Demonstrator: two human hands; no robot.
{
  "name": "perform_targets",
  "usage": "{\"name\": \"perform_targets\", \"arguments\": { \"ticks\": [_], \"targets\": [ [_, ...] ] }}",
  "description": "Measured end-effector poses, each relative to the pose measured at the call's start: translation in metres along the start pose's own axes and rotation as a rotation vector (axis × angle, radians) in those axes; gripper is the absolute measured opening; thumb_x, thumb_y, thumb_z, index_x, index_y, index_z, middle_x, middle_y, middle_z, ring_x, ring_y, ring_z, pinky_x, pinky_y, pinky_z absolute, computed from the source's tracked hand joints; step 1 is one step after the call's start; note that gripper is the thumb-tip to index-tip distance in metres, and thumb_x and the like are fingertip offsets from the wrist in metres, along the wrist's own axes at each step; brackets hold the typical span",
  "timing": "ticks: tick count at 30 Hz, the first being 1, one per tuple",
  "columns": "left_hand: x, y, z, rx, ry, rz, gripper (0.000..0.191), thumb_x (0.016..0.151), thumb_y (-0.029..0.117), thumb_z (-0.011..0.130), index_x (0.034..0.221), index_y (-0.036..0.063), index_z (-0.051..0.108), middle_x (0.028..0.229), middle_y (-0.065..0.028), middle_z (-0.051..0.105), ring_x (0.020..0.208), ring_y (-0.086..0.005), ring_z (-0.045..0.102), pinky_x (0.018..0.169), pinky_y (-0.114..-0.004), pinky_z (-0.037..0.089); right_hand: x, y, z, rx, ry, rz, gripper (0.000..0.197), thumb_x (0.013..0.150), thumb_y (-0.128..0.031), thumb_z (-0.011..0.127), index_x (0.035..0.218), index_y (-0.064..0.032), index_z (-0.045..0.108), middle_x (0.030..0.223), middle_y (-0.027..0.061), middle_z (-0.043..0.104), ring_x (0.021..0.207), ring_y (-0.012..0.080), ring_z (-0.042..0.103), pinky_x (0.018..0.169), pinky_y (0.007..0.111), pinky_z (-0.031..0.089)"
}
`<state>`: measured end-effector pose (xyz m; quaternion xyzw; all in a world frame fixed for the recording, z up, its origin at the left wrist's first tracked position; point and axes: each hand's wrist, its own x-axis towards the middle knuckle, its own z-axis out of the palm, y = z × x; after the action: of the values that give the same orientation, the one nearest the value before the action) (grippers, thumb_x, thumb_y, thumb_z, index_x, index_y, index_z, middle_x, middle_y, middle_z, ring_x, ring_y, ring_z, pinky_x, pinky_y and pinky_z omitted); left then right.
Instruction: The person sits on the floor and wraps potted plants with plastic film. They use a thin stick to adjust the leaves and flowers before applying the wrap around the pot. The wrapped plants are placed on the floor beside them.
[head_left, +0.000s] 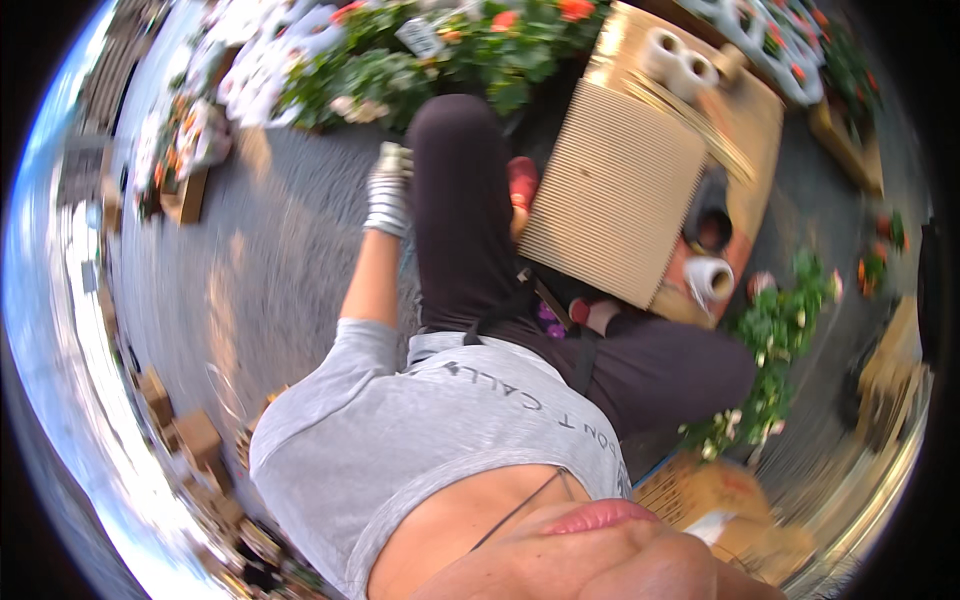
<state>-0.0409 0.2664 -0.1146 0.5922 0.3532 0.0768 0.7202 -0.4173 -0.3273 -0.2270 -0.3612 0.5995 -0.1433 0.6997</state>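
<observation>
My left hand (388, 191), in a pale glove with a striped cuff, hangs beside my raised left knee. Its fingers look curled, but blur hides whether they hold anything. My right hand is out of view. Before me, right of that knee, a corrugated cardboard sheet (615, 191) lies on a larger cardboard surface (757, 127). Beyond the sheet are thin sticks (690, 124) and two whitish rolls (679, 64). A dark, hollow round object (712, 229) and a white roll (709, 279) are at its right side.
Leafy potted plants with orange flowers (510, 56) stand ahead, near white-sleeved plants (262, 75). A boxed group of flowers (184, 161) is at left. More green plants (776, 337) and a cardboard box (705, 495) are at right. Several cartons (199, 439) stand at lower left.
</observation>
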Motion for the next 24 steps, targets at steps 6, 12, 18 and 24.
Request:
{"name": "perform_targets", "arguments": {
  "ticks": [6,12,18,24],
  "targets": [
    [0.035,-0.159,-0.022,0.328,-0.365,-0.221,0.047,0.088,0.046,0.046,0.103,0.0072,0.069,0.100,-0.0164,0.069,0.096,-0.0278,0.064,0.084,-0.036,0.046,-0.008,-0.078,0.009,-0.102,0.010,-0.108,0.067,0.090,-0.047,0.047,0.138,-0.0014,0.039,0.143,0.0140,0.041,0.129,0.0320,0.041,0.108,0.045,0.030],
    [0.160,-0.171,0.024,0.043,-0.231,-0.253,0.020,0.090,0.027,0.053,0.098,0.0137,0.064,0.080,-0.0042,0.067,0.058,-0.0155,0.057,0.051,-0.030,0.047,-0.053,-0.157,0.064,-0.097,0.064,-0.344,0.069,0.091,-0.051,0.044,0.139,-0.0010,0.038,0.144,0.0143,0.039,0.131,0.0328,0.040,0.109,0.046,0.028],
    [0.209,-0.144,0.072,-0.327,-0.114,-0.667,0.017,0.094,0.025,0.052,0.109,0.0168,0.056,0.096,-0.0030,0.067,0.069,-0.0119,0.063,0.050,-0.024,0.052,-0.107,-0.189,0.133,-0.176,0.379,-0.590,0.059,0.091,-0.044,0.051,0.131,-0.0008,0.049,0.131,0.0191,0.050,0.116,0.0297,0.052,0.090,0.040,0.047],
    [0.217,-0.124,0.122,-0.399,-0.101,-0.541,0.023,0.092,0.032,0.057,0.109,0.0175,0.058,0.099,-0.0023,0.068,0.077,-0.0140,0.063,0.060,-0.028,0.051,-0.133,-0.199,0.168,-0.358,0.433,-0.708,0.052,0.088,-0.037,0.054,0.123,0.0020,0.055,0.119,0.0182,0.058,0.105,0.0275,0.059,0.085,0.037,0.050]
  ]
}}
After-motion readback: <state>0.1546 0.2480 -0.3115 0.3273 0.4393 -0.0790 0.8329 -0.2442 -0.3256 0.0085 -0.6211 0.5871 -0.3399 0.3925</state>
